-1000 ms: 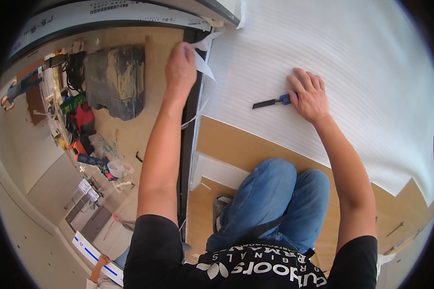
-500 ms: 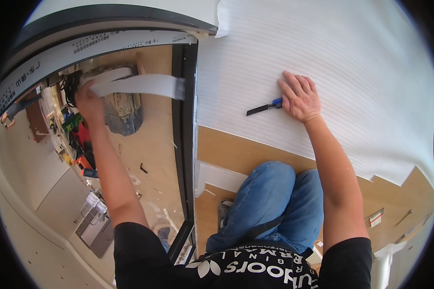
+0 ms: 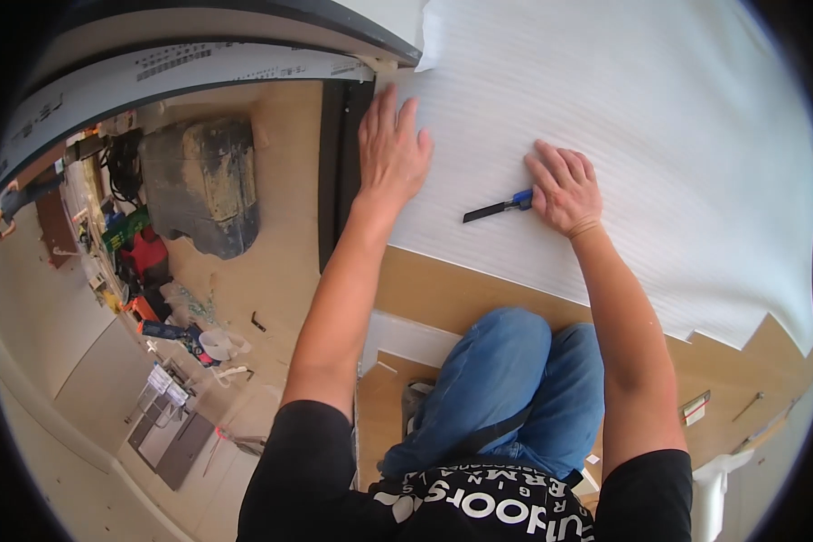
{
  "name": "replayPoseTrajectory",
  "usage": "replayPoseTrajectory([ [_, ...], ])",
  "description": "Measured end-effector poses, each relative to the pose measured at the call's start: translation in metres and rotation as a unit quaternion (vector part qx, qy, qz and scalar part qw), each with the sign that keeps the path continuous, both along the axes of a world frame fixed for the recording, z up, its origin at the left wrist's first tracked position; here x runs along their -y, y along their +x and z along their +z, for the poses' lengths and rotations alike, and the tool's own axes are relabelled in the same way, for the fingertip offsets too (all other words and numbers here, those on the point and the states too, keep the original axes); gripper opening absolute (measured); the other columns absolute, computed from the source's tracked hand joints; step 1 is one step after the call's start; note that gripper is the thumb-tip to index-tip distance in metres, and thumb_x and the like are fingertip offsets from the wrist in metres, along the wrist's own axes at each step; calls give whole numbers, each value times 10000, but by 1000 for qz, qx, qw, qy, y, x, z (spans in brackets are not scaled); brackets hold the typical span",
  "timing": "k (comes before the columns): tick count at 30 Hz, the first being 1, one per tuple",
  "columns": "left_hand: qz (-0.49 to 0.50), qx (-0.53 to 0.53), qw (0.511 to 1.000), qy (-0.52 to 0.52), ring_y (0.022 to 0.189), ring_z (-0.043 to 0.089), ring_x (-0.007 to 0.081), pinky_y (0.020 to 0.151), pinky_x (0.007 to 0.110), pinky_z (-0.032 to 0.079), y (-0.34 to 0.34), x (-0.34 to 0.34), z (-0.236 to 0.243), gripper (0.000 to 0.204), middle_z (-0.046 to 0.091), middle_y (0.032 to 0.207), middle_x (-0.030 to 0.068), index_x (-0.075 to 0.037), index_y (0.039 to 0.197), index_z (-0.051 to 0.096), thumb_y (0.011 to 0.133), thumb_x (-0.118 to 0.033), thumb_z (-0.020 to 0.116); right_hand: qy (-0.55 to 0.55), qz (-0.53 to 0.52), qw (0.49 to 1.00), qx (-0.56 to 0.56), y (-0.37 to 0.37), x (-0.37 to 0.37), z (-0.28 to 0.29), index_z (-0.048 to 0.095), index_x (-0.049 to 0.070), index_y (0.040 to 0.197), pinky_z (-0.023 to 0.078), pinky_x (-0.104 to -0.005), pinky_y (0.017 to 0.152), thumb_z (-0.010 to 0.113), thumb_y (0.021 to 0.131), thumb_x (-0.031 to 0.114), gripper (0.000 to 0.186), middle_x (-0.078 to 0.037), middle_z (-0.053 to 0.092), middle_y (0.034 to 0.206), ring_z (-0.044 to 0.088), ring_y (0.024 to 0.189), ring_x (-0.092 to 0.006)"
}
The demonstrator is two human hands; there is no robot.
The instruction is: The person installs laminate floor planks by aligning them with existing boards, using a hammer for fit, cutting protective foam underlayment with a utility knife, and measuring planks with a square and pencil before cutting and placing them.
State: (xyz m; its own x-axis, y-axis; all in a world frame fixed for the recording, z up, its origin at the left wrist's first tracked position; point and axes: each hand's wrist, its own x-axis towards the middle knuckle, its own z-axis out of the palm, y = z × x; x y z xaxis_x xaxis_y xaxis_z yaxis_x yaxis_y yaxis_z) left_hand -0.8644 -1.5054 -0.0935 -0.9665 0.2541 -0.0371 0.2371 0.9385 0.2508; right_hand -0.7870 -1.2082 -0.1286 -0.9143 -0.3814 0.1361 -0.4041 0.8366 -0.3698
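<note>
In the head view, the blue-and-black cutter (image 3: 499, 209) sits against the white sheet (image 3: 488, 117) near the picture's centre, its long axis running left and slightly down from the thumb side of the right hand (image 3: 566, 192), the nearer one. That hand's fingers are loosely spread; whether its grip closes on the cutter's hidden end, I cannot tell. The left hand (image 3: 396, 155), up and left of the cutter and apart from it, has fingers extended, its grip visibly holding nothing, beside the black bar (image 3: 337, 144).
</note>
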Motion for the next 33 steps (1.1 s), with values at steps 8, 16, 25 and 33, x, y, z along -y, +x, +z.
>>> replayPoseTrajectory([
  [8, 101, -50, 994, -15, 1457, 315, 459, 1190, 558, 263, -25, -33, -60, 717, 342, 1559, 301, 7, 1495, 417, 958, -415, 636, 2, -2, 1000, -14, -4, -1, -1, 682, 163, 1243, 421, -429, 1096, 681, 782, 217, 464, -44, 586, 1430, 564, 1229, -236],
  [16, -11, 16, 999, 42, 1447, 355, 430, 1155, 578, 304, 67, -19, -3, 608, 363, 1579, 252, -49, 1490, 462, 951, -248, 660, -3, -12, 1000, 10, -2, -7, -1, 689, 172, 1233, 415, -419, 1108, 685, 776, 244, 462, -34, 587, 1435, 556, 1235, -222],
  [25, -30, 40, 998, 38, 1504, 302, 415, 1201, 570, 237, 124, -15, -57, 599, 355, 1620, 215, -77, 1492, 495, 926, -256, 575, 21, -5, 1000, -17, -1, -7, -8, 697, 185, 1235, 412, -404, 1090, 653, 806, 253, 437, -20, 590, 1432, 560, 1225, -210],
  [33, -29, 23, 999, 35, 1517, 278, 407, 1214, 558, 208, 130, -9, -59, 623, 325, 1639, 205, -91, 1508, 474, 906, -208, 581, 23, 5, 999, -37, 4, 1, -20, 677, 183, 1235, 421, -415, 1100, 645, 843, 234, 397, -14, 581, 1444, 558, 1249, -232],
])
